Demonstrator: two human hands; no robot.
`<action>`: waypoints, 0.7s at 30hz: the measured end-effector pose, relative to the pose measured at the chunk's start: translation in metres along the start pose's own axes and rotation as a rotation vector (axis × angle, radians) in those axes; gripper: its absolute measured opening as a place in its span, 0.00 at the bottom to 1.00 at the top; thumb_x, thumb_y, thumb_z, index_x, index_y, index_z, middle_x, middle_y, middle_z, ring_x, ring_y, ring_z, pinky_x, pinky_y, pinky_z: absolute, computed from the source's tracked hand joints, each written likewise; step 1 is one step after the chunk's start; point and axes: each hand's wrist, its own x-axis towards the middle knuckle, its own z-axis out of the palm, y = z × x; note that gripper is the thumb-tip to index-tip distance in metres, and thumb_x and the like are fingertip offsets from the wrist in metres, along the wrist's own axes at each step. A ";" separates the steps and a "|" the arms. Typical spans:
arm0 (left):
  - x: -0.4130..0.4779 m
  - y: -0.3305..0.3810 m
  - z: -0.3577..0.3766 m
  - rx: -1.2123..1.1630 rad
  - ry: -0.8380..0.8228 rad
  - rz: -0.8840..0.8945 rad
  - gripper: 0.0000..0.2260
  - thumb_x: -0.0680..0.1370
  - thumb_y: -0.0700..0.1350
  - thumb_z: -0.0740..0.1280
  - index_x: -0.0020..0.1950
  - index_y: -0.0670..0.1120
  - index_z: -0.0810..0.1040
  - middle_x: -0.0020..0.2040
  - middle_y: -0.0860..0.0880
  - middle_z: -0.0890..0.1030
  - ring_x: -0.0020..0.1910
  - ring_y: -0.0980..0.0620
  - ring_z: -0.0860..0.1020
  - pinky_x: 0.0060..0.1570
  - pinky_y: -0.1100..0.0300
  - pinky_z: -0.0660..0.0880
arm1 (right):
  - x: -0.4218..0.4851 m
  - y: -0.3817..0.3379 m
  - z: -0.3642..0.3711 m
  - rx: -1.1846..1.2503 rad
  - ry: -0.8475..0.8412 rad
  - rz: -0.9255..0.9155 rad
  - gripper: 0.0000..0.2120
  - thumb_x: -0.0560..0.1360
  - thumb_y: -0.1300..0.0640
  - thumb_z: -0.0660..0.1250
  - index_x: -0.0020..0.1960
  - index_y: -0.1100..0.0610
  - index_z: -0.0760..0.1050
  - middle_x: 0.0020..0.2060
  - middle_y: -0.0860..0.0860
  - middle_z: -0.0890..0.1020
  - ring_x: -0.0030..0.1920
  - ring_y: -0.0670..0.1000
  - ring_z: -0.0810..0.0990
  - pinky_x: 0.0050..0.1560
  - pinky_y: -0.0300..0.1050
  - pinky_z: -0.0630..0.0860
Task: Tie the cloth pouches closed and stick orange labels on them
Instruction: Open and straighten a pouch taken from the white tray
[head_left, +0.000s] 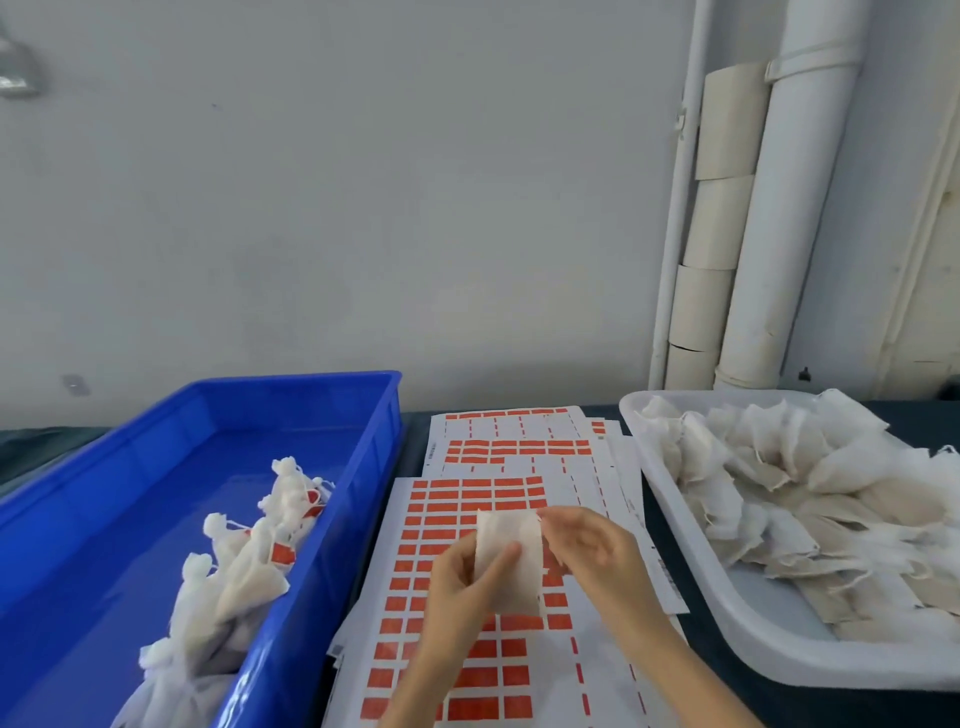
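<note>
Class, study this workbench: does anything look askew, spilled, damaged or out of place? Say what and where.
Only the label sheets: they lie fanned and skewed between the blue crate and white tray, not squared up. Nothing looks spilled or torn; the left hand and right hand hold one pouch above them.

head cam, looking down-fwd, close over table (727, 597)

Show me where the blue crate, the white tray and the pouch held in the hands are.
blue crate (363, 447): head view, on its inner right wall.
white tray (769, 623): head view, on the bare inner wall at its near corner.
held pouch (519, 587): head view, on the lower middle of its cloth.
</note>
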 end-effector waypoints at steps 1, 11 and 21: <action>0.002 -0.004 0.002 0.001 0.027 -0.021 0.14 0.69 0.55 0.73 0.48 0.49 0.79 0.42 0.52 0.82 0.43 0.50 0.82 0.38 0.63 0.80 | -0.001 0.006 0.002 -0.006 0.034 -0.006 0.11 0.69 0.44 0.71 0.49 0.46 0.81 0.44 0.35 0.83 0.47 0.38 0.82 0.42 0.31 0.78; 0.005 -0.034 0.007 0.056 0.102 -0.096 0.10 0.72 0.56 0.72 0.49 0.55 0.76 0.45 0.58 0.81 0.45 0.56 0.80 0.31 0.73 0.73 | 0.001 0.039 0.005 0.105 0.129 0.164 0.11 0.66 0.46 0.73 0.47 0.47 0.81 0.41 0.38 0.84 0.44 0.42 0.84 0.39 0.34 0.79; 0.010 -0.044 0.008 -0.027 -0.021 -0.046 0.14 0.67 0.51 0.78 0.47 0.55 0.77 0.43 0.56 0.81 0.45 0.53 0.80 0.37 0.68 0.75 | -0.005 0.053 0.002 0.106 0.014 0.122 0.07 0.67 0.50 0.72 0.43 0.50 0.84 0.38 0.47 0.86 0.41 0.47 0.84 0.37 0.31 0.77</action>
